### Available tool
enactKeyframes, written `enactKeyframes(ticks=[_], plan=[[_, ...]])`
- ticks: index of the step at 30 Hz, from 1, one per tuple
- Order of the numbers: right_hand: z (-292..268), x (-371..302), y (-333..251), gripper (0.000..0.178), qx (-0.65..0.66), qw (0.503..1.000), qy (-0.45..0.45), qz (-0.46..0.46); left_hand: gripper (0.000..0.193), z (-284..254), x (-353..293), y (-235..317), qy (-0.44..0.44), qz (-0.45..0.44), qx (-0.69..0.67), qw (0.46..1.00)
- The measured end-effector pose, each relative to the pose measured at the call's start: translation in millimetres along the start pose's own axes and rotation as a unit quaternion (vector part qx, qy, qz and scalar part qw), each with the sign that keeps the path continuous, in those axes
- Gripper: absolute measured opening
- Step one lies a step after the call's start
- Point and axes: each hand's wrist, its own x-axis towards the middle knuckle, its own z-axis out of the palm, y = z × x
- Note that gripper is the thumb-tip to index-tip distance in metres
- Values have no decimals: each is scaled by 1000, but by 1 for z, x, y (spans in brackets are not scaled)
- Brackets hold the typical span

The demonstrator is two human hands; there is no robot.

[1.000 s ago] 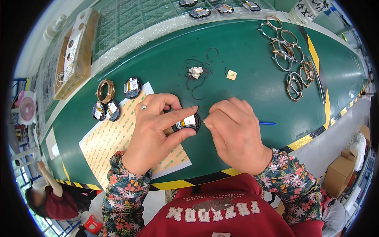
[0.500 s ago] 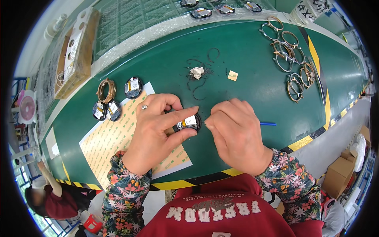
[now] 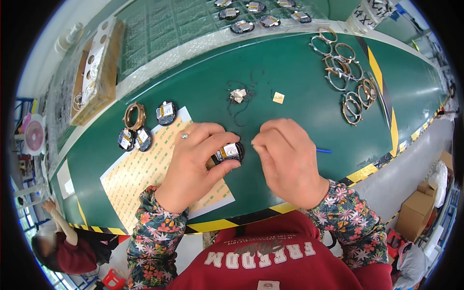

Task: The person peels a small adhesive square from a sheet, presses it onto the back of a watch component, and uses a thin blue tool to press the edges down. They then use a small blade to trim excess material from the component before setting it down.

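The person's left hand (image 3: 192, 159) pinches a round black electronic part (image 3: 230, 152) between thumb and fingers, over the green tabletop (image 3: 290, 63). The right hand's (image 3: 289, 162) fingertips press together just beside it, contents hidden.

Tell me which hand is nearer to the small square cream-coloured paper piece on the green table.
Right. The right hand is just on the person's side of the cream square, apart from it; the left hand is farther off, to its lower left.
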Motion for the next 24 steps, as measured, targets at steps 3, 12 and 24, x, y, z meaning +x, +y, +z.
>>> enactKeyframes(ticks=[3,12,24], plan=[[-4,4,-7,22,22,999,35,26,38,1,-3,4,-38,-96,-76,992],[-21,17,-23,18,66,996,-34,58,43,5,-13,9,4,-108,-332,937],[-24,18,-34,9,106,989,-46,96,35,4,-15,15,60,-9,-190,980]])
